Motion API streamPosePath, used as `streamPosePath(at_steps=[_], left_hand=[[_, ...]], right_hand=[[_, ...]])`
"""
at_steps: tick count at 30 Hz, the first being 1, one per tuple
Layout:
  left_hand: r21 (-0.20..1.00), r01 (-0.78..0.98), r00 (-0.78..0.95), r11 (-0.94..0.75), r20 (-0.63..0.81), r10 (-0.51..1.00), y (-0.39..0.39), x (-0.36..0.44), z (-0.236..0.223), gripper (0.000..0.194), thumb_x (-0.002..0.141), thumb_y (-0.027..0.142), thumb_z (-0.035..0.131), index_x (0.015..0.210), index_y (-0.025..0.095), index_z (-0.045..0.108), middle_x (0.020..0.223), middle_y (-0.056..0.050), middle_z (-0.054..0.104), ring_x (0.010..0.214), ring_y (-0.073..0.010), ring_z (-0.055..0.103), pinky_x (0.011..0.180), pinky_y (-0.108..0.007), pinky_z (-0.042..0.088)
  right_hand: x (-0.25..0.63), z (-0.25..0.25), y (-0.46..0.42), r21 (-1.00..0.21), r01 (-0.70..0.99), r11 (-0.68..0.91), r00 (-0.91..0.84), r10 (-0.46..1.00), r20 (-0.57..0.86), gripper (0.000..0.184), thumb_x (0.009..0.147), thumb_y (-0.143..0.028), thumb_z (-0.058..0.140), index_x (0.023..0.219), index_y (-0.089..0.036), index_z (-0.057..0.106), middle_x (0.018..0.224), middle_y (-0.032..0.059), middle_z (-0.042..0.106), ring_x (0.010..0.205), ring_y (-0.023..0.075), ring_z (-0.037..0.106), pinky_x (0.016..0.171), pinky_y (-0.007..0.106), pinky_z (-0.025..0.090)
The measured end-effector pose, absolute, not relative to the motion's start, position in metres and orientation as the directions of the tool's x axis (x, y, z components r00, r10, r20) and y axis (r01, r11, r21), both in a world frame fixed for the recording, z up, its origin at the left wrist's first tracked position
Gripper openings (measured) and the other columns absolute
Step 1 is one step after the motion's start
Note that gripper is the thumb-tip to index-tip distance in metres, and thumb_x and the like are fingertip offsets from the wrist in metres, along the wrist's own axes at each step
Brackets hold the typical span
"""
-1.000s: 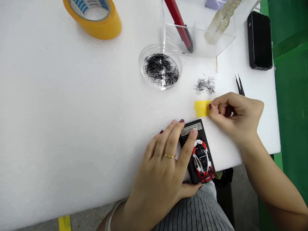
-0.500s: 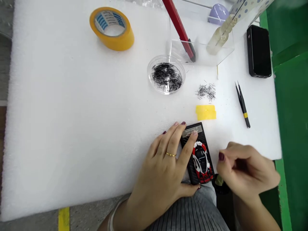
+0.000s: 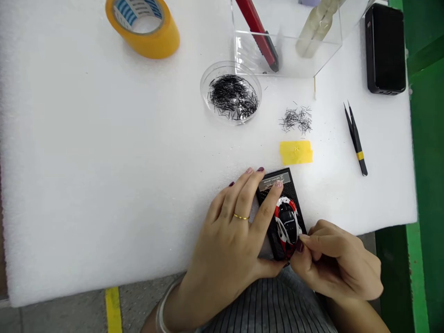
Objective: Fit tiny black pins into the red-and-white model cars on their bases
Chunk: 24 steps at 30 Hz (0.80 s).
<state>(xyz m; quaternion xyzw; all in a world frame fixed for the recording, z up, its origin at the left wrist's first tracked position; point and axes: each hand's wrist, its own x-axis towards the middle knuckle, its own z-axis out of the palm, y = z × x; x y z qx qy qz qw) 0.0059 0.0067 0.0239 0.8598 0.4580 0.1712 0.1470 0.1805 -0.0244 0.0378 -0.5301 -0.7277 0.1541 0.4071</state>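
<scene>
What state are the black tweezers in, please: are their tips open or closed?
Open: the tweezers lie with their two pointed tips apart, and the white surface shows between them.

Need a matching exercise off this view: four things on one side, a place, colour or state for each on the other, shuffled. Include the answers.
Things
1. Tape roll
2. Tweezers
3. Toy car
4. Round dish

Place, colour or state
A. Holds a heap of short black strands
B. Orange-yellow outside, blue and white inside
C. On a black base, with the right hand at its side
D. Lying with tips apart, yellow band near the other end

Right pairs: 1-B, 2-D, 3-C, 4-A
</scene>
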Motion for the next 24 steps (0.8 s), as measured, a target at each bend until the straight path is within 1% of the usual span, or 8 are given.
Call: streamPosePath(at_steps=[4, 9, 14, 17, 20, 24], left_hand=[[0.406, 0.743, 0.525, -0.532, 0.140, 0.840, 0.0061, 0.0056, 0.0246, 0.091, 0.074, 0.056, 0.075, 0.148, 0.011, 0.047, 0.152, -0.023, 0.046, 0.142, -0.0382, 0.042, 0.113, -0.046, 0.032], [0.402, 0.741, 0.526, -0.538, 0.151, 0.837, 0.0061, 0.0061, 0.0239, 0.087, 0.078, 0.056, 0.073, 0.147, 0.010, 0.047, 0.151, -0.024, 0.047, 0.141, -0.0387, 0.044, 0.111, -0.047, 0.033], [0.403, 0.740, 0.526, -0.539, 0.154, 0.837, 0.0067, 0.0064, 0.0239, 0.084, 0.079, 0.057, 0.071, 0.146, 0.011, 0.048, 0.151, -0.024, 0.048, 0.140, -0.0396, 0.045, 0.110, -0.048, 0.036], [0.398, 0.742, 0.529, -0.540, 0.148, 0.836, 0.0067, 0.0058, 0.0245, 0.085, 0.080, 0.057, 0.070, 0.147, 0.011, 0.047, 0.151, -0.024, 0.048, 0.140, -0.0399, 0.045, 0.110, -0.048, 0.036], [0.404, 0.739, 0.526, -0.539, 0.155, 0.836, 0.0062, 0.0056, 0.0245, 0.084, 0.080, 0.056, 0.070, 0.147, 0.011, 0.047, 0.151, -0.024, 0.047, 0.140, -0.0398, 0.045, 0.110, -0.048, 0.036], [0.406, 0.740, 0.522, -0.536, 0.155, 0.838, 0.0058, 0.0060, 0.0238, 0.085, 0.079, 0.056, 0.071, 0.147, 0.011, 0.048, 0.151, -0.024, 0.047, 0.141, -0.0396, 0.045, 0.110, -0.048, 0.035]], right_hand=[[0.1816, 0.0369, -0.0250, -0.642, 0.644, 0.416, -0.142, 0.890, 0.434, 0.032, 0.073, 0.008, 0.060, 0.094, -0.016, 0.062, 0.057, -0.0051, 0.045, 0.046, 0.0091, 0.042, 0.039, 0.024, 0.037], [0.1814, 0.0363, -0.0256, -0.621, 0.661, 0.421, -0.139, 0.882, 0.450, 0.028, 0.074, 0.008, 0.062, 0.091, -0.014, 0.062, 0.057, -0.0038, 0.047, 0.047, 0.0091, 0.042, 0.039, 0.024, 0.038], [0.1815, 0.0373, -0.0249, -0.608, 0.683, 0.405, -0.139, 0.889, 0.436, 0.028, 0.076, 0.005, 0.061, 0.093, -0.017, 0.062, 0.056, -0.0053, 0.048, 0.045, 0.0091, 0.042, 0.039, 0.024, 0.040], [0.1823, 0.0383, -0.0242, -0.595, 0.687, 0.416, -0.156, 0.885, 0.439, 0.029, 0.074, 0.005, 0.062, 0.093, -0.016, 0.061, 0.056, -0.0055, 0.047, 0.044, 0.0092, 0.042, 0.038, 0.023, 0.040], [0.1831, 0.0393, -0.0237, -0.601, 0.681, 0.419, -0.176, 0.890, 0.421, 0.030, 0.073, 0.006, 0.062, 0.093, -0.016, 0.061, 0.055, -0.0055, 0.048, 0.042, 0.0093, 0.043, 0.038, 0.023, 0.040], [0.1835, 0.0400, -0.0232, -0.611, 0.685, 0.397, -0.162, 0.901, 0.403, 0.030, 0.075, 0.003, 0.061, 0.094, -0.019, 0.061, 0.055, -0.0063, 0.050, 0.042, 0.0094, 0.043, 0.038, 0.023, 0.040]])
